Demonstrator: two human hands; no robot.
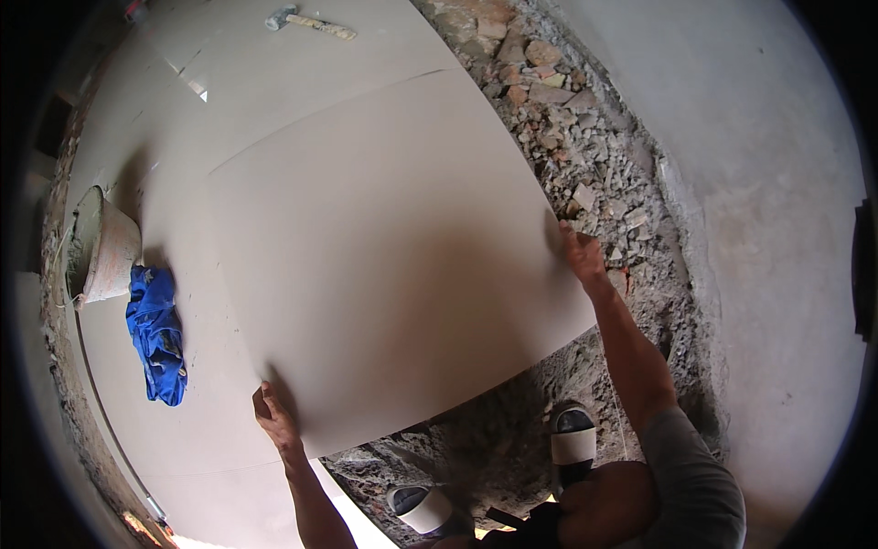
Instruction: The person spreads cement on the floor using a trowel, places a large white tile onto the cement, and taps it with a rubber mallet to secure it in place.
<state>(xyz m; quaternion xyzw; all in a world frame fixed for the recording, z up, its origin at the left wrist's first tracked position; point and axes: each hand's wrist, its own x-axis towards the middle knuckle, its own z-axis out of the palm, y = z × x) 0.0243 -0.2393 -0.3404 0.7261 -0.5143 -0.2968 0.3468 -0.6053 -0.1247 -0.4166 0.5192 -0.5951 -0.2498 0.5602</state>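
Observation:
A large square beige floor tile [393,238] spans the middle of the view, its near edge over rough grey ground. My left hand [276,421] is at its near left side, fingers bent against the edge. On the opposite side, my right hand [583,254] grips the right edge from outside, beside the rubble. The fingertips at both edges are partly hidden. The tile's far edge meets the laid tile floor [229,101], with a thin joint line between them; whether the tile rests fully on its bed cannot be seen.
A mallet [311,23] lies on the far tiles. To the left stand a mortar-stained bucket [112,247] and a crumpled blue cloth [155,334]. Broken rubble [590,137] runs along the wall [750,183] at right. My sandalled feet [573,435] stand on the rough ground.

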